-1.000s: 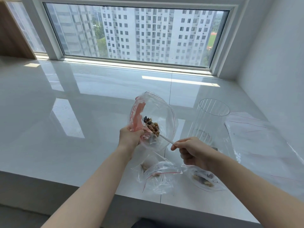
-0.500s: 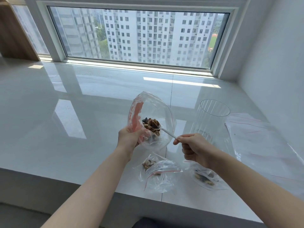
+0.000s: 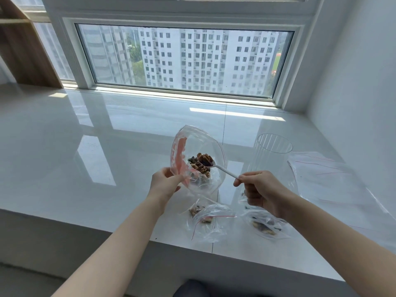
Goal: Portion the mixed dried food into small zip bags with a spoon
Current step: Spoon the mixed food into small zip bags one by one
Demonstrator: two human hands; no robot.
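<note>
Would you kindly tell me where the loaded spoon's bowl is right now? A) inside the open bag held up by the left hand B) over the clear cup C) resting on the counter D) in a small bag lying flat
A: the spoon, gripped by the right hand, has its heaped bowl inside the mouth of the open bag that the left hand holds up.

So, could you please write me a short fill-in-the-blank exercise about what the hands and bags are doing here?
1. The left hand holds the large zip bag by its ____ edge.
2. The right hand holds a white ____ loaded with dried food.
3. On the counter near its front edge lie ____ small bags with some food inside.

Missing words: open (mouth); spoon; two
</note>
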